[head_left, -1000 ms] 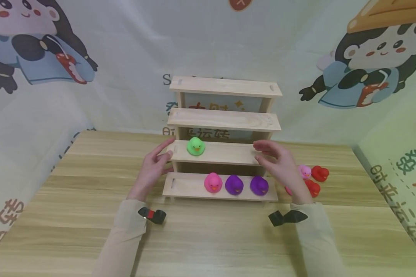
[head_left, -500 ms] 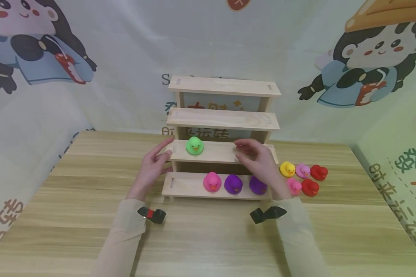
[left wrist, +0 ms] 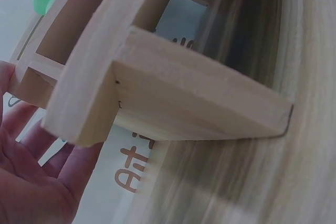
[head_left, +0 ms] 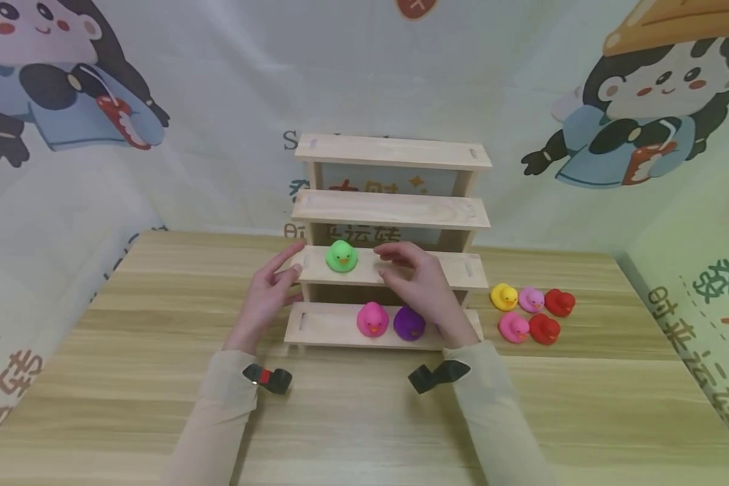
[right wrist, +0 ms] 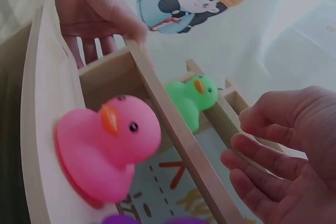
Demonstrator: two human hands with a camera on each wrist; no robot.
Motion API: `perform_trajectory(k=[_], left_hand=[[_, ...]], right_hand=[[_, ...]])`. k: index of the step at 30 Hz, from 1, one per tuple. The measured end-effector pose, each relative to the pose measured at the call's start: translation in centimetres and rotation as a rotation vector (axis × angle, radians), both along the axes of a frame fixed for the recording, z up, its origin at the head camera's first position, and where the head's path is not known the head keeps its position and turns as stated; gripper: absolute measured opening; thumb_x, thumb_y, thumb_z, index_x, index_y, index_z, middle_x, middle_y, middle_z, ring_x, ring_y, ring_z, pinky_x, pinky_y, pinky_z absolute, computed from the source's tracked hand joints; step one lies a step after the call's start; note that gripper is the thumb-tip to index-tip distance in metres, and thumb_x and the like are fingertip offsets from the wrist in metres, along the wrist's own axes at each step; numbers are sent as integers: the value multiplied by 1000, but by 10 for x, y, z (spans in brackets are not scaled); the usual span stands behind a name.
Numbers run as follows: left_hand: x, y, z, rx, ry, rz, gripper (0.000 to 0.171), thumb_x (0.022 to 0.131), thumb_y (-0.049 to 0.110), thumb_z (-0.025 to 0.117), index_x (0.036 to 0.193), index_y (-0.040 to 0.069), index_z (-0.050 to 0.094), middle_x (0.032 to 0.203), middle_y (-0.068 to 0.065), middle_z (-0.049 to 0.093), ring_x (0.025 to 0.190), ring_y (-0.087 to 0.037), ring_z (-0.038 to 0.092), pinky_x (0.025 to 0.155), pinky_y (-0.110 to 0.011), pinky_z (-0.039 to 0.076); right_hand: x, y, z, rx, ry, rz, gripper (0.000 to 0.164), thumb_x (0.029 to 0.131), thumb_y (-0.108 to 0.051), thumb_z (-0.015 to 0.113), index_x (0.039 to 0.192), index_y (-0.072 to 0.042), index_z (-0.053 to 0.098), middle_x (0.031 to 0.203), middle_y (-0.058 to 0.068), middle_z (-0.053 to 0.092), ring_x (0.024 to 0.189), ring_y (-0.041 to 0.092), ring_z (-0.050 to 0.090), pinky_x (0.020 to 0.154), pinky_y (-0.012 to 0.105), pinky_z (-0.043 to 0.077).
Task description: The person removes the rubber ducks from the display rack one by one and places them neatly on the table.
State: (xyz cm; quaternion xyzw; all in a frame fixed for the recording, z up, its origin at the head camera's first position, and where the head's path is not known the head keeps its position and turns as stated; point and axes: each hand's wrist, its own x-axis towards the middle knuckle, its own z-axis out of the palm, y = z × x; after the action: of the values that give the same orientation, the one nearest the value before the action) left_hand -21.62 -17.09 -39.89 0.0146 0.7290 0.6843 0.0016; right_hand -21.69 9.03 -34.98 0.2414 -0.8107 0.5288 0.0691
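A stepped wooden display shelf [head_left: 391,209] stands on the table. On its second tier from the bottom sits a green rubber duck [head_left: 341,256]. The left hand [head_left: 262,291] holds that tier's left end, thumb at the front edge and index finger at the back corner. Over the same tier, just right of the green duck, the right hand [head_left: 418,280] hovers with loosely bent fingers and nothing between them. The bottom tier bears a pink duck [right wrist: 105,153] and a purple duck [head_left: 410,323]; a second purple duck is almost hidden by the right wrist.
Right of the shelf, a yellow duck [head_left: 504,297], a light pink duck [head_left: 531,299], a pink duck [head_left: 514,327] and two red ducks [head_left: 545,329] lie grouped on the wooden table [head_left: 340,418]. A printed cloth [head_left: 231,101] hangs close behind the shelf.
The right hand has moved left along the second tier toward the green duck, uncovering the ducks on the table and covering the right purple duck. The left hand stays at the shelf's end.
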Motion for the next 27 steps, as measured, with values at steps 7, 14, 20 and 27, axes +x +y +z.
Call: perform_trajectory(k=[7,14,20,27], left_hand=[[0,2,-2,5,3,14,44,102,19,49,146,22,46,94,-14,67,106,-23,61,84,-43,53],[1,4,-1,2,0,37,43,102,17,49,145,22,46,80,-14,61,106,-25,62,82,-41,54],[1,4,-2,11,0,30,44,102,15,47,146,20,45,118,-24,63,116,-30,57,84,-43,53],[2,4,-2,6,3,51,44,102,16,48,146,18,45,118,-26,62,115,-31,58,84,-42,53]], right_hand=[[-9,-22,-1,-45,104,71,27,84,6,65,111,5,66,119,18,60,111,29,58,94,37,48],[-15,-39,-5,-95,109,82,33,84,4,65,118,5,63,124,17,57,115,27,54,95,36,47],[-12,-45,-13,24,125,50,42,89,-7,65,130,-1,58,129,14,57,121,26,51,105,37,37],[-11,-47,-15,54,149,24,41,89,-9,68,129,-4,59,129,12,59,122,25,52,106,37,34]])
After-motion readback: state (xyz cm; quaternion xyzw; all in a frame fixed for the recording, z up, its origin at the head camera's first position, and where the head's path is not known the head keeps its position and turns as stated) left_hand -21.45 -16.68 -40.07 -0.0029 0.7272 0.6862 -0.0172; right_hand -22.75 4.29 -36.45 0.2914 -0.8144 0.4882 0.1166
